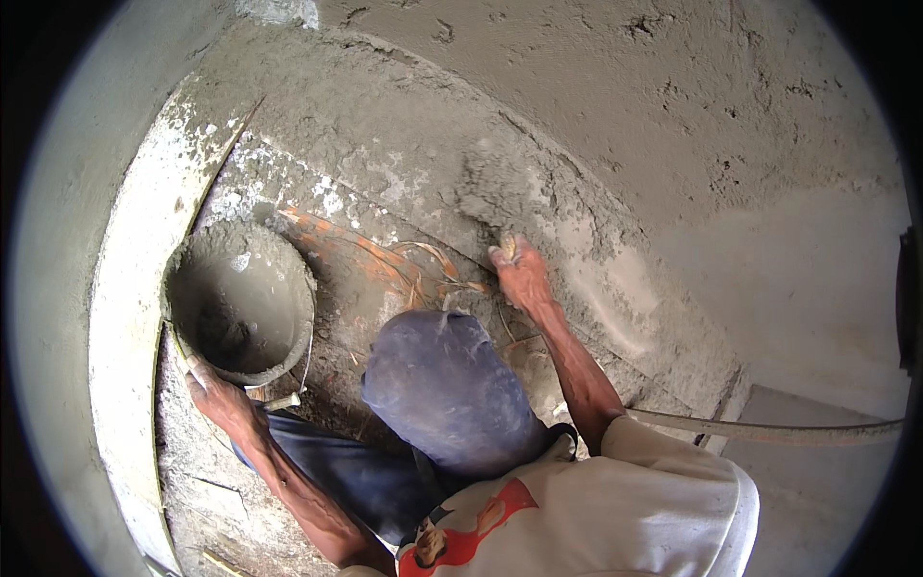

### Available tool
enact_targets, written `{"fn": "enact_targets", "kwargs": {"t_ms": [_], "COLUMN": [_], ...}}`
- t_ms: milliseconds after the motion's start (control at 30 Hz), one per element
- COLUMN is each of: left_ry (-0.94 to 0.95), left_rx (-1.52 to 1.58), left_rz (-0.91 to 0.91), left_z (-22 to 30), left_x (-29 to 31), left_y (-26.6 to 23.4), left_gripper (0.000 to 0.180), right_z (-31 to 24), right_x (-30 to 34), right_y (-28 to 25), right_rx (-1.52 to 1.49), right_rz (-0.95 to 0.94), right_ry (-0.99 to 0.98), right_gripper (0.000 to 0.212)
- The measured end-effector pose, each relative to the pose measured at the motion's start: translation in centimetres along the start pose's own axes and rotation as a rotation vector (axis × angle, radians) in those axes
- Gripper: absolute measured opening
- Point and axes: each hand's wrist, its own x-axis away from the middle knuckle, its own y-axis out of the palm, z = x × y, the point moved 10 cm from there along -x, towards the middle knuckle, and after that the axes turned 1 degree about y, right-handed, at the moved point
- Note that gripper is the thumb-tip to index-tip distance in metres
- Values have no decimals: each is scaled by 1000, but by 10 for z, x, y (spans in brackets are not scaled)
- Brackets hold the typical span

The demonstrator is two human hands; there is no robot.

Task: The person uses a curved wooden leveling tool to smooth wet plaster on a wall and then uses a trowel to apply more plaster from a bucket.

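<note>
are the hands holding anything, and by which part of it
The right hand grips a blurred tool by its pale handle. The left hand is beside the bucket; whether it holds anything is unclear.

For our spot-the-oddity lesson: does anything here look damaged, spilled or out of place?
Yes: orange strips between the bucket and right hand look torn and grey-smeared, standing out like debris amid grey surroundings.

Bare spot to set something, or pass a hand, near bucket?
Pale strip between left wall and bucket looks bare, tilt unclear. Narrow gap between bucket and knee might pass a hand. Crowded: orange strips toward right hand; left hand beside bucket.
</note>
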Motion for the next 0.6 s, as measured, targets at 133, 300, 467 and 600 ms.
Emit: {"fn": "enact_targets", "kwargs": {"t_ms": [133,300,467,600], "left_ry": [28,-19,-63,-38], "left_rx": [74,78,226,12], "left_rz": [29,-10,86,24], "left_z": [-1,-4,-14,-37], "left_x": [-3,-8,-5,-14], "left_y": [1,3,-23,-34], "left_gripper": [61,60,59,64], "right_z": [-112,-228,-52,169], "right_x": [25,73,47,108], "right_y": [89,133,49,-47], "right_rx": [3,259,-217,-609], "right_rz": [-253,-455,-273,149], "right_ry": [-290,-1019,-108,491], "right_gripper": [39,41,35,14]}}
